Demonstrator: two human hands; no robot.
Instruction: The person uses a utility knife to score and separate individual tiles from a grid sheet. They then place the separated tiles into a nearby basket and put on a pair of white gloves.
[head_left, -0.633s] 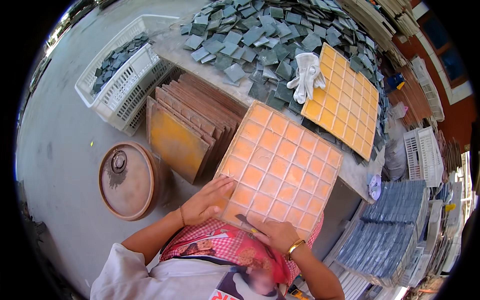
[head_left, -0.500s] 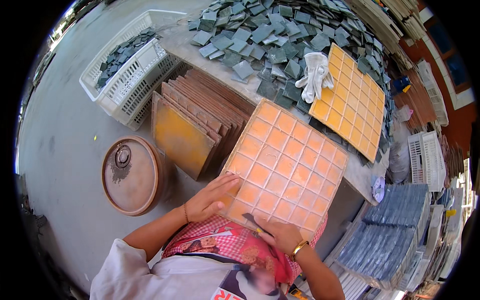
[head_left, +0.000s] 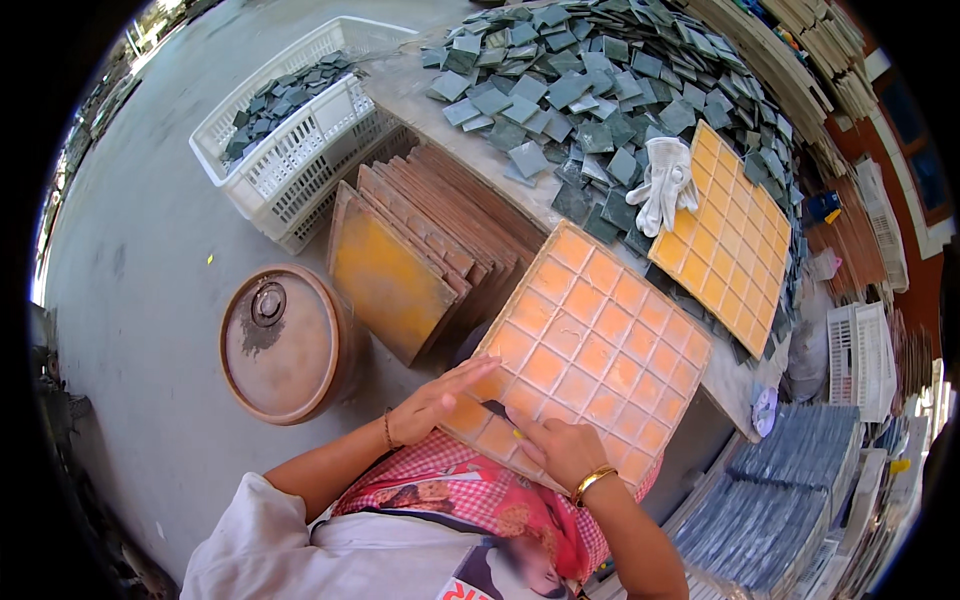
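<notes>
A square orange grid tray [head_left: 590,350] with pale raised ribs leans across my lap, over a red checked apron [head_left: 410,475]. Flattened, with its fingers stretched out, my left hand [head_left: 435,403] lies at the tray's lower left edge. My right hand [head_left: 562,452] is closed round a thin dark blade-like tool [head_left: 497,408], whose end meets the grid close to the left fingertips. Most of this tool is hidden by the hand, so its exact kind does not show. Thin pale strands lie on some of the tray's squares.
A second yellow grid tray [head_left: 725,240] lies beyond, with white gloves [head_left: 664,185] by its edge. Dark green square tiles [head_left: 600,90] heap on the table. Stacked brown trays [head_left: 400,260], a brown drum [head_left: 280,355] and a white crate [head_left: 300,130] stand left; grey stacks [head_left: 770,500] right.
My right hand has moved up and left over the tray with the dark tool, nearer the left hand. My left hand has tilted a little. The whole view has shifted slightly.
</notes>
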